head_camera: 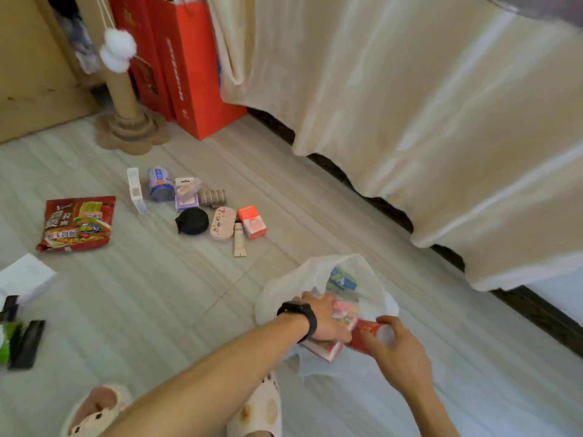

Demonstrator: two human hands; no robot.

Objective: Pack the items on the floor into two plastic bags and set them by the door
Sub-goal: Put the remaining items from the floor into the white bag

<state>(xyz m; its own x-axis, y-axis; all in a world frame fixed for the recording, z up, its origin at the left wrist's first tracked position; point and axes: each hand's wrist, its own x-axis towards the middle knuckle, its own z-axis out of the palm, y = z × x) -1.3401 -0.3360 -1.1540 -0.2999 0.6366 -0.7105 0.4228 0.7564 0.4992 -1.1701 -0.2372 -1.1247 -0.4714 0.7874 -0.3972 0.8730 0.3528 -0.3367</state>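
Observation:
A white plastic bag (315, 272) lies open on the floor at lower centre, with several packets inside. My left hand (328, 320), with a black watch on the wrist, grips a pink packet (344, 310) at the bag's mouth. My right hand (397, 345) holds a red tube-shaped package (367, 337) at the same opening. Farther off on the floor lie a red noodle packet (77, 223), a white box (136, 190), a blue can (161, 184), a purple carded item (186, 193), a black pouch (192, 220), a pink case (223, 223), a small tube (238, 244) and an orange box (252, 222).
A cream bedcover (426, 121) hangs along the right. Red gift bags (189, 74) and a cardboard cat post (126, 99) stand at the back. A second white bag (25, 275) and green and black packets (19, 342) lie at the left edge. My slippered feet (262, 411) are at the bottom.

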